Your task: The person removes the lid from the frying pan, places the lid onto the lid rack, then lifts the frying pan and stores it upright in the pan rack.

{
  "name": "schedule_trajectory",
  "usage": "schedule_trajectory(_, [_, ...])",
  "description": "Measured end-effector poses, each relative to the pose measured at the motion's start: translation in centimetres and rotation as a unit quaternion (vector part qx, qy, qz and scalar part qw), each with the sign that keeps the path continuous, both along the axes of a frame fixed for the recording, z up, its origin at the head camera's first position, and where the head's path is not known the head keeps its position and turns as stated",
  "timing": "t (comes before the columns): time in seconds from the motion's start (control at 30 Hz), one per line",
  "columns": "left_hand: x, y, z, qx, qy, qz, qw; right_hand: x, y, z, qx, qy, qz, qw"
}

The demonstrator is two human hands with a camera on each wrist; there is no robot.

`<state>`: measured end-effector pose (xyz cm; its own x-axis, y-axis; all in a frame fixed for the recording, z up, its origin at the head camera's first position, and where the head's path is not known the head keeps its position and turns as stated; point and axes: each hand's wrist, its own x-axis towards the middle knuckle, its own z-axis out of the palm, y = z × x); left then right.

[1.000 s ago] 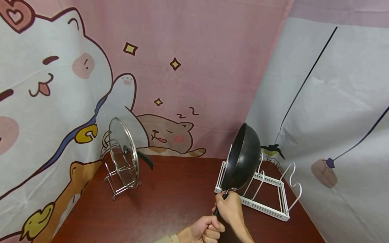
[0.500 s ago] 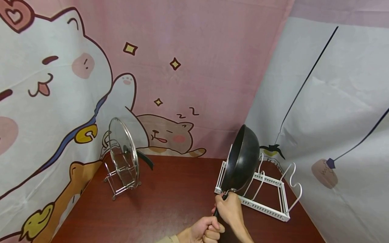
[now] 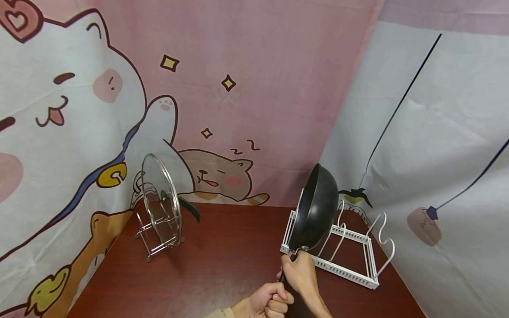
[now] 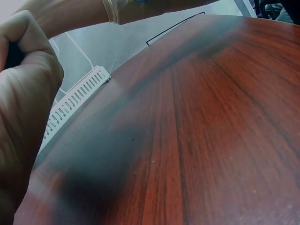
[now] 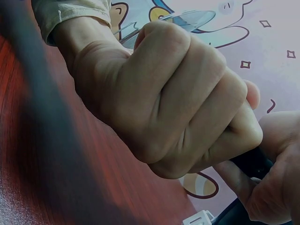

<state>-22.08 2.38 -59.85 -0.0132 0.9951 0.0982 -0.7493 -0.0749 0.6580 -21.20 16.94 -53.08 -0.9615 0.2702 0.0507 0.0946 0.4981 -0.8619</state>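
A black wok point(image 3: 320, 212) stands on edge in the left part of a white wire rack point(image 3: 346, 274), its hollow side facing left. Just below the wok's body, my right hand point(image 3: 301, 271) grips the black handle point(image 3: 282, 278). My left hand point(image 3: 271, 300) is wrapped round the handle's lower end, nearer to me. Seen from the right wrist, the left fist point(image 5: 183, 103) fills the middle, while the right hand point(image 5: 281, 178) holds the handle at the right edge. Whether the wok's underside rests on the rack is hidden.
On the left of the red-brown table point(image 3: 222, 265), a glass lid point(image 3: 163, 198) with a metal rim leans upright in a small metal wire stand point(image 3: 159, 249). White wire dividers point(image 3: 385, 238) rise from the rack's right end. Printed curtains point(image 3: 278, 88) hang behind and beside the table.
The wok's top has tipped slightly left and down in the head view. Both hands keep their grip on the handle, with hardly any movement.
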Motion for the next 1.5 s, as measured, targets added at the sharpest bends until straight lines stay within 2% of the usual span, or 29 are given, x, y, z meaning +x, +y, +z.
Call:
schedule_trajectory(0.5, [-0.21,0.31,-0.3,-0.001,-0.005,0.005,1.0,-0.29,0.27,-0.21,0.012,-0.005,-0.001,1.0])
schedule_trajectory(1.07, [0.07,0.57,-0.58,-0.002,-0.017,0.003,0.9999,-0.17,0.6,-0.57,0.0,-0.003,0.007,1.0])
schedule_trajectory(1.33, [0.13,0.39,-0.5,-0.011,-0.009,0.009,0.9999,-0.31,0.59,-0.72,-0.009,0.0,0.008,1.0])
schedule_trajectory(1.5, [0.05,0.22,-0.66,-0.009,-0.009,0.007,0.9999,-0.29,0.8,-0.8,0.019,0.013,0.006,1.0])
